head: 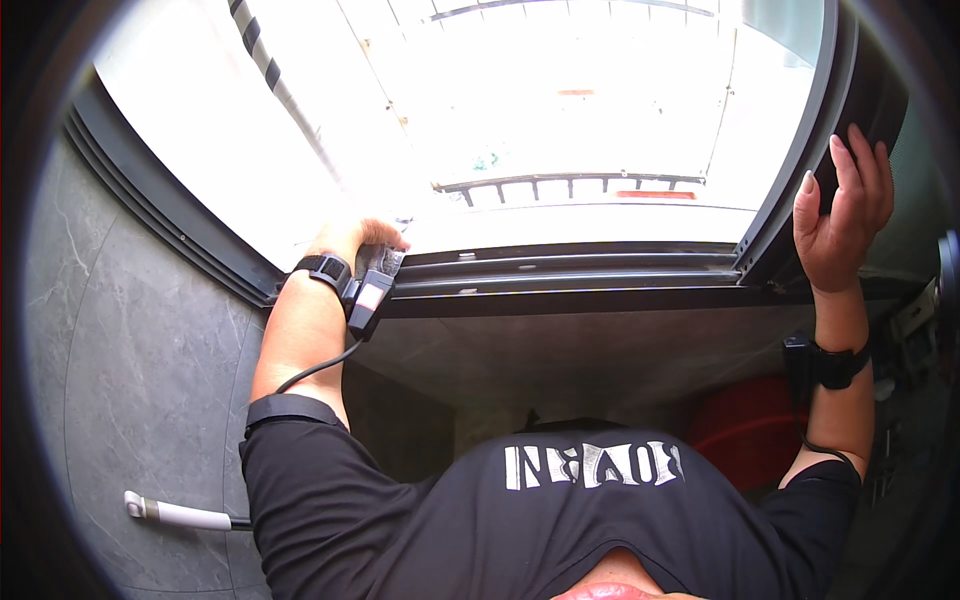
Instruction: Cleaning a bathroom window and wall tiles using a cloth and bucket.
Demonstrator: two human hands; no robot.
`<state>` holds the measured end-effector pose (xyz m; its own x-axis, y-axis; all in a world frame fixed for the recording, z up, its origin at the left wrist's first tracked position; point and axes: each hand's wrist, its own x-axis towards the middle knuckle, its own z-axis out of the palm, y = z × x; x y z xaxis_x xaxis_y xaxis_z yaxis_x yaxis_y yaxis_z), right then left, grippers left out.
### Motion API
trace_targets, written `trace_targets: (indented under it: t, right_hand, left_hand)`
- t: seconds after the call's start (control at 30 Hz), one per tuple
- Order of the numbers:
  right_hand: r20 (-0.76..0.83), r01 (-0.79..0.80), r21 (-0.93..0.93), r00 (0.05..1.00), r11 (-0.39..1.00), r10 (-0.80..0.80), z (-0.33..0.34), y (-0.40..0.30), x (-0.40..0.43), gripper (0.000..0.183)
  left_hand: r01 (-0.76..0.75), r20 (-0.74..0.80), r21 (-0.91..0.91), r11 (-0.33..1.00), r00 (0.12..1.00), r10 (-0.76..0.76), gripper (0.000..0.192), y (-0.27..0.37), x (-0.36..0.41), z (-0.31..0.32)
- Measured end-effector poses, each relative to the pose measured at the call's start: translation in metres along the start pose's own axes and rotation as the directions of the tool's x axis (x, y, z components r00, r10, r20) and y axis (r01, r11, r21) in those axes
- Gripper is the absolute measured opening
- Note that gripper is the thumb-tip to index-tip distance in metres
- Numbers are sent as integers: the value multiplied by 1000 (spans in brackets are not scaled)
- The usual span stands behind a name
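My left hand is at the left end of the window's dark metal sill track, pressing a bunched grey cloth there. The thumb points right along the track, while bright light washes out the other fingers. Several parallel rails run from the cloth to the right jamb. My right hand is raised at the right, its palm side against the dark window frame. Its fingers point up with the thumb apart, and it holds nothing.
Outside the opening is a metal railing; a black-and-white striped pole slants at upper left. Grey marbled tiles cover the left wall, near a white handle. A red basin-like object sits below right. Cabled devices are strapped to both wrists.
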<state>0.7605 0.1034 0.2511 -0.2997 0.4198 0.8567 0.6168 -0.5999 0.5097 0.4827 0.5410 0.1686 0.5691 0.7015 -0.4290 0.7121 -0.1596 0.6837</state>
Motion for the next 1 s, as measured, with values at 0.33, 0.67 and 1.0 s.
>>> trace_targets:
  t: [0.33,0.67,1.0]
  right_hand:
    - [-2,6,-5,1000,1000,-6,-1,0,0,34]
    - [-14,0,-4,1000,1000,0,0,0,-1,34]
    - [-5,-5,5,1000,1000,5,0,0,0,35]
  left_hand:
    - [-40,37,48,998,999,38,44,-5,5,1]
    - [-50,-48,183,982,997,60,38,-7,-4,-5]
    - [-14,-166,837,548,946,278,33,4,29,-20]
